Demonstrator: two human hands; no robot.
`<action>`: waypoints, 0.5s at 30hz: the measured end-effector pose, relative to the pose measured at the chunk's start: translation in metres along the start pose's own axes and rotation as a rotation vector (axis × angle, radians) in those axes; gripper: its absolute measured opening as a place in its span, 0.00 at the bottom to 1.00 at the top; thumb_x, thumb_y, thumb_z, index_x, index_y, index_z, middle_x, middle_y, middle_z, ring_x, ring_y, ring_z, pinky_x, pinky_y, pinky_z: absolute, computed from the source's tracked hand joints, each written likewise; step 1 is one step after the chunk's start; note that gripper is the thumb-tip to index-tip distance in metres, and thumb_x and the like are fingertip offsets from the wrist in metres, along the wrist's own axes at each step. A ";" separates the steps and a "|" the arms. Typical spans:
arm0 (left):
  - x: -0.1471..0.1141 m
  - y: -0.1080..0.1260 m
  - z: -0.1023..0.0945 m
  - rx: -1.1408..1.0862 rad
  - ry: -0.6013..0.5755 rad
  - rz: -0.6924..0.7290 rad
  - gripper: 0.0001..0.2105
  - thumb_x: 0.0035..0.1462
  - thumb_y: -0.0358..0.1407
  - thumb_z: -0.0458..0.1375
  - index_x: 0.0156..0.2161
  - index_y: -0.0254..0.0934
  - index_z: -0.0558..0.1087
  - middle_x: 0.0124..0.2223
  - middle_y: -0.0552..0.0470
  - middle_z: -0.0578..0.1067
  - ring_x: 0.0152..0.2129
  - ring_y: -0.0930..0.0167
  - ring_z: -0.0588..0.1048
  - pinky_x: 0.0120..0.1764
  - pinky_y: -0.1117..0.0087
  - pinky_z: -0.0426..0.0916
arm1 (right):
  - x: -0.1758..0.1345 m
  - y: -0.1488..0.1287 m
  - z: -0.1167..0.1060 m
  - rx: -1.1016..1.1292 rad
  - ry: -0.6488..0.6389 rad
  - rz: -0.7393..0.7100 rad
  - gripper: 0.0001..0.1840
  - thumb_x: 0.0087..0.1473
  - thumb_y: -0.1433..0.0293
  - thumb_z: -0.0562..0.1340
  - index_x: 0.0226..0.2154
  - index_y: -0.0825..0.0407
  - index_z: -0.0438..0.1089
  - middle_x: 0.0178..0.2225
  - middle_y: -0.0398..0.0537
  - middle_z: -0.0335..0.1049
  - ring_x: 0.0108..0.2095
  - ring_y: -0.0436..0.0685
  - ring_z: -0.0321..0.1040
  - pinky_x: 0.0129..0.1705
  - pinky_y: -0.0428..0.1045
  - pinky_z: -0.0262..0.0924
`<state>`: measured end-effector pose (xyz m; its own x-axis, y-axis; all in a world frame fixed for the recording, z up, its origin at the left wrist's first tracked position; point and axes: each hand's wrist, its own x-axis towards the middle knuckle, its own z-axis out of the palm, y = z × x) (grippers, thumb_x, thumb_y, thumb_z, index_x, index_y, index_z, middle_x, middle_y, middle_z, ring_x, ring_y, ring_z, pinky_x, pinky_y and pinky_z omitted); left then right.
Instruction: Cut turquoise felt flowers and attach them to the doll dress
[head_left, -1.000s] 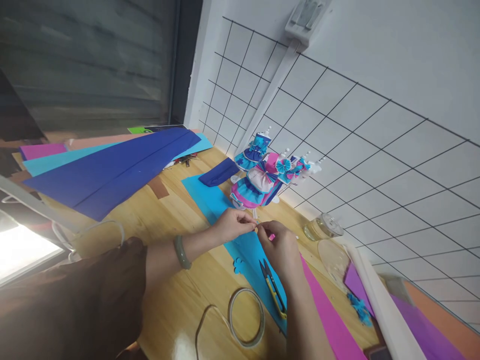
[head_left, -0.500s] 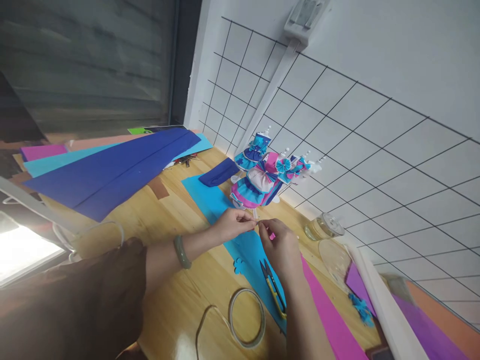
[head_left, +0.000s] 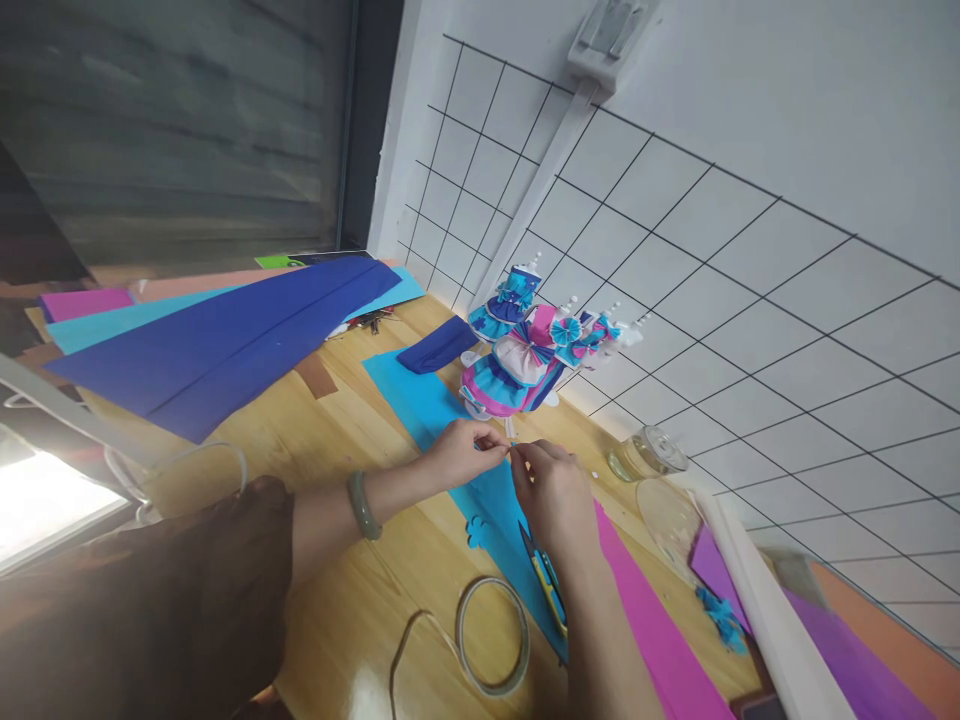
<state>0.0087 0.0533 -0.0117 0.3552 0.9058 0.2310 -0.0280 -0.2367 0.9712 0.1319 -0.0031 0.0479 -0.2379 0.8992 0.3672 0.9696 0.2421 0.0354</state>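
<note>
My left hand [head_left: 469, 452] and my right hand [head_left: 553, 490] meet fingertip to fingertip over a strip of bright blue paper [head_left: 429, 425]. Both are closed in a pinch; whatever lies between the fingers is too small to name. Under my right wrist are yellow-handled thread snips [head_left: 541, 565], partly covered by the arm. A small blue paper flower [head_left: 475, 532] rests at the strip's edge, below my left hand. Just beyond the hands stand miniature dress forms in layered blue, pink and white paper dresses [head_left: 517, 365].
A roll of tape [head_left: 493, 637] lies near the front. Dark blue paper sheets [head_left: 232, 340] cover the left side. To the right are pink paper [head_left: 652, 620], a glass jar [head_left: 649, 453], blue cut pieces [head_left: 721, 620] and a white roll [head_left: 780, 610]. A wire grid [head_left: 712, 310] lines the wall.
My right hand has shifted slightly left and turned, covering more of the snips. The bit of pink seen by its fingers before no longer shows. My left hand has barely moved.
</note>
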 end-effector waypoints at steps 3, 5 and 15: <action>0.001 -0.001 -0.001 -0.006 0.005 0.003 0.07 0.46 0.36 0.55 0.25 0.34 0.70 0.25 0.54 0.71 0.25 0.74 0.68 0.28 0.75 0.62 | 0.000 0.002 0.001 0.011 -0.001 0.006 0.15 0.56 0.71 0.50 0.27 0.54 0.71 0.24 0.49 0.68 0.27 0.53 0.64 0.31 0.47 0.48; 0.001 -0.001 -0.001 -0.019 0.006 0.000 0.08 0.46 0.37 0.55 0.26 0.34 0.71 0.25 0.54 0.71 0.25 0.74 0.68 0.29 0.75 0.62 | 0.000 0.004 0.002 0.024 0.000 0.019 0.15 0.56 0.71 0.50 0.26 0.54 0.71 0.24 0.49 0.68 0.26 0.53 0.64 0.30 0.47 0.48; 0.000 -0.003 0.000 0.022 -0.006 0.007 0.09 0.48 0.37 0.54 0.30 0.33 0.74 0.29 0.51 0.74 0.27 0.73 0.70 0.30 0.74 0.63 | 0.001 0.004 0.007 0.057 -0.036 0.055 0.15 0.57 0.70 0.50 0.27 0.54 0.69 0.25 0.49 0.68 0.26 0.52 0.64 0.28 0.46 0.49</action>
<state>0.0087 0.0543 -0.0147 0.3609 0.9019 0.2375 -0.0098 -0.2510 0.9679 0.1350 0.0008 0.0422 -0.1876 0.9238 0.3336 0.9767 0.2117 -0.0368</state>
